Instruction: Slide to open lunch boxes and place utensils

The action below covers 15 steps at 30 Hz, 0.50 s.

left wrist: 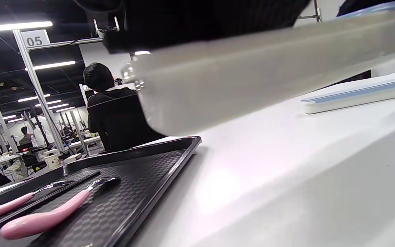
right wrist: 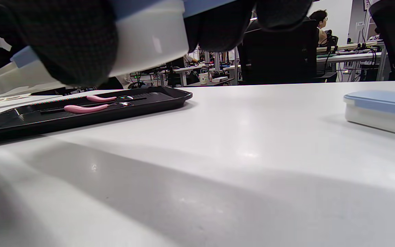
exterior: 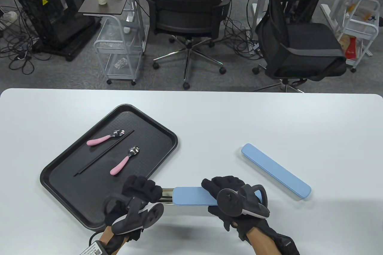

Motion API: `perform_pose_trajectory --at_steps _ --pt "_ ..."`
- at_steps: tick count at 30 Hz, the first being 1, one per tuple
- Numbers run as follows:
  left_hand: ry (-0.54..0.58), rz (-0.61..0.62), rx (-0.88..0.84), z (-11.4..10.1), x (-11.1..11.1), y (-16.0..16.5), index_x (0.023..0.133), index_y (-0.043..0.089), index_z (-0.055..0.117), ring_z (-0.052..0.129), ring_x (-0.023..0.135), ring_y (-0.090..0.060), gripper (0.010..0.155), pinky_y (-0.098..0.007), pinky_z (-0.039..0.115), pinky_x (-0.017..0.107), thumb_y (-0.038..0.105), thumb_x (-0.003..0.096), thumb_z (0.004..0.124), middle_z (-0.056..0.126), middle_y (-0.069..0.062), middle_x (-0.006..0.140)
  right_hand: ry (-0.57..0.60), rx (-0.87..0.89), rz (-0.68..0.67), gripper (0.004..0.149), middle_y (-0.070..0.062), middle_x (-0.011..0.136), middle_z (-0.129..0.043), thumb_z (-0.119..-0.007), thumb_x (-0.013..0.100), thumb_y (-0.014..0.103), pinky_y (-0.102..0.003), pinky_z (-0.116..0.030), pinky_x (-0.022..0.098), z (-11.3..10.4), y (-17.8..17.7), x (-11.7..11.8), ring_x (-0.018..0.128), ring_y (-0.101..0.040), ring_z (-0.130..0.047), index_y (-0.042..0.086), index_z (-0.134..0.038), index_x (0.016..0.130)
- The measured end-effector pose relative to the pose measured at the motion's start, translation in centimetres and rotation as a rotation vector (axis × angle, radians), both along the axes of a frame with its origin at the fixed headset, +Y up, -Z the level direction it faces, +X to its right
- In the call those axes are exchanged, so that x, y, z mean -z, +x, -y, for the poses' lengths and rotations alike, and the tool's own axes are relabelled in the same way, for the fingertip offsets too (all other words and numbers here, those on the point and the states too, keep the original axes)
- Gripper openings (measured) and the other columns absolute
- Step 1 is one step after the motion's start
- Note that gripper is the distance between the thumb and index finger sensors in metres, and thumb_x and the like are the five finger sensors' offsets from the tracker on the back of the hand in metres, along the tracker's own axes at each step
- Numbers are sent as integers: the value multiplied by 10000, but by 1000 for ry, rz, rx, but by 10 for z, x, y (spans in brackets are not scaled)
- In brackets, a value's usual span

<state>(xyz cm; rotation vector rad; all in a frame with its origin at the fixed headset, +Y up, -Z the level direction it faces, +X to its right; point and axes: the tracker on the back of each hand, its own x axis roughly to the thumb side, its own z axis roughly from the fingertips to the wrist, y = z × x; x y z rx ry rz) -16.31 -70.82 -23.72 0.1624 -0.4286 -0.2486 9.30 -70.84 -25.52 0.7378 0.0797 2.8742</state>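
I hold the near lunch box [exterior: 191,195] above the surface [exterior: 239,123]: my left hand [exterior: 140,190] grips the white base end, my right hand [exterior: 227,190] grips the blue lid, fingers wrapped around it. It seems light, stiff, smooth plastic, so I must grip its long sides firmly. Farther left, the spoons [exterior: 124,160] lie on the tray [exterior: 59,183]; the second box [exterior: 275,171] lies to the right

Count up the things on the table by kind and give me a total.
Long blue-lidded white plastic lunch boxes: 2, one held in both hands, one lying closed
Pink-handled metal spoons: 2
Pairs of thin black chopsticks: 1
Black rectangular plastic trays: 1
Total: 6
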Motion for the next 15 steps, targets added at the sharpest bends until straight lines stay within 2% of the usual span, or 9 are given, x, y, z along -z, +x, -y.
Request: perform_pose_trajectory --at_steps 8,15 --pt "39 2 -54 -3 -1 -2 839 369 723 672 895 -276 450 -559 467 707 394 392 766 722 34 918 4 -1 1 757 -72 1070 -547 -890 428 465 -611 -502 733 0 0 0 969 -357 -619 345 -493 1061" --pt "34 -1 -68 -4 -1 -4 860 373 708 677 904 -273 469 -554 479 703 413 395 754 708 39 977 6 -2 5 757 -72 1068 -548 -889 428 466 -610 -503 732 0 1 0 968 -357 -621 345 -492 1061"
